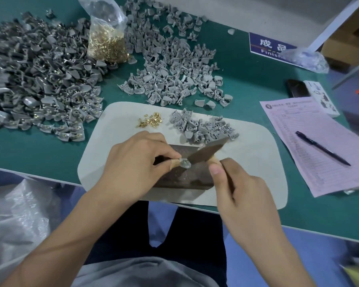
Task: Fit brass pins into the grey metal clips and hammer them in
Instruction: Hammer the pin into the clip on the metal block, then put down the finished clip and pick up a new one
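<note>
My left hand [140, 160] pinches a grey metal clip [185, 163] with a brass pin in it, held down on a dark metal block [180, 177]. My right hand [234, 183] grips the wooden handle of a hammer [207, 150], whose blurred metal head hangs just above the clip. Loose brass pins [150, 120] lie on the pale mat [247, 162] behind my left hand. A small heap of empty grey clips [201, 126] sits on the mat to their right.
A large pile of clips with pins [39, 79] covers the green table at left. More empty clips [174, 65] spread across the middle. A plastic bag of brass pins [106, 41] stands between them. A paper form with a pen [321, 148] and a phone [296, 88] lie at right.
</note>
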